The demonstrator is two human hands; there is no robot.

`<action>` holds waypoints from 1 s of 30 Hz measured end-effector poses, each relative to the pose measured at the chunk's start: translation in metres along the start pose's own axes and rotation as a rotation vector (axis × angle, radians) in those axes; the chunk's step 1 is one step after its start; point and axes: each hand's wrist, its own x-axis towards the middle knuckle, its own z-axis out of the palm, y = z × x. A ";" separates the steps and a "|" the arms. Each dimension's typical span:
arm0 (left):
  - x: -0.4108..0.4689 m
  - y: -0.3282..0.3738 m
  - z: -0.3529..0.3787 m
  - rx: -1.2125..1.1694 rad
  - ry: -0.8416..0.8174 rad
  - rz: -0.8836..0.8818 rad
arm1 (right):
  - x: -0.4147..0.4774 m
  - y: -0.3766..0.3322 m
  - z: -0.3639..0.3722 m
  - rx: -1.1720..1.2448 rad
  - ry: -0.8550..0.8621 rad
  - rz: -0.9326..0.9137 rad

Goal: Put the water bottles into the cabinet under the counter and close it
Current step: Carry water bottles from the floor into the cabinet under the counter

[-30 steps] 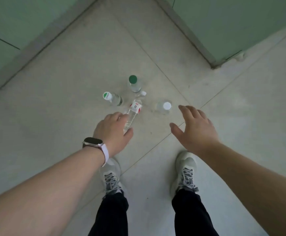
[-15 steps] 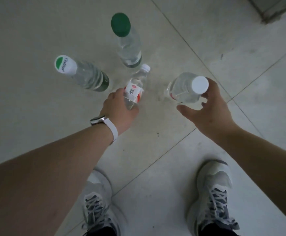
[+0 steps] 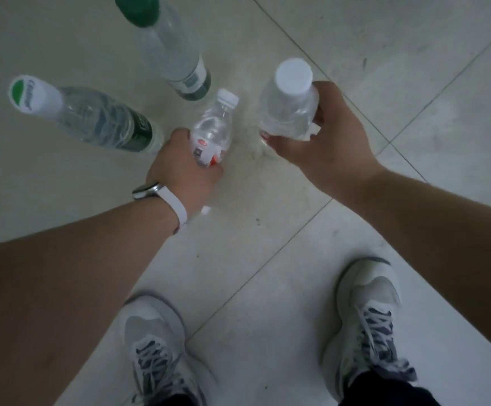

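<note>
So you've got four water bottles down on the tiled floor [image 3: 414, 68] in front of your feet, no cabinet anywhere in view. The small bottle with the red label [image 3: 213, 130] is in your left hand [image 3: 184, 174], fingers wrapped round its lower half over the label, white cap pointing away from you. Can't tell if its base is touching the floor or not, your hand hides it. Just to its right, the white-capped bottle [image 3: 289, 106] is in your right hand [image 3: 330, 142], thumb on the near side and fingers curled round the far side of the body, cap tilted up toward the camera.

The other two are standing free: the green-capped bottle [image 3: 168, 45] at the top, just past the small one, and the bottle with the white-and-green cap [image 3: 92, 118] off to the left, its base near your left knuckles. Neither hand touches those.

White watch band [image 3: 178, 210] on your left wrist, and your grey sneakers [image 3: 370, 303] are planted on the tiles below both arms.
</note>
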 end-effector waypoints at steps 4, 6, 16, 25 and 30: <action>-0.033 0.016 -0.020 -0.093 0.013 0.034 | -0.014 -0.018 -0.016 0.002 0.011 0.026; -0.052 0.026 -0.035 -0.148 0.014 0.036 | -0.028 -0.030 -0.027 -0.008 0.000 0.037; -0.167 0.086 -0.164 -0.336 0.112 0.012 | -0.119 -0.145 -0.113 -0.068 -0.047 0.053; -0.299 0.132 -0.321 -0.471 0.220 -0.033 | -0.189 -0.308 -0.188 -0.131 -0.087 -0.057; -0.379 0.129 -0.402 -0.483 0.307 -0.043 | -0.227 -0.399 -0.214 -0.212 -0.133 -0.196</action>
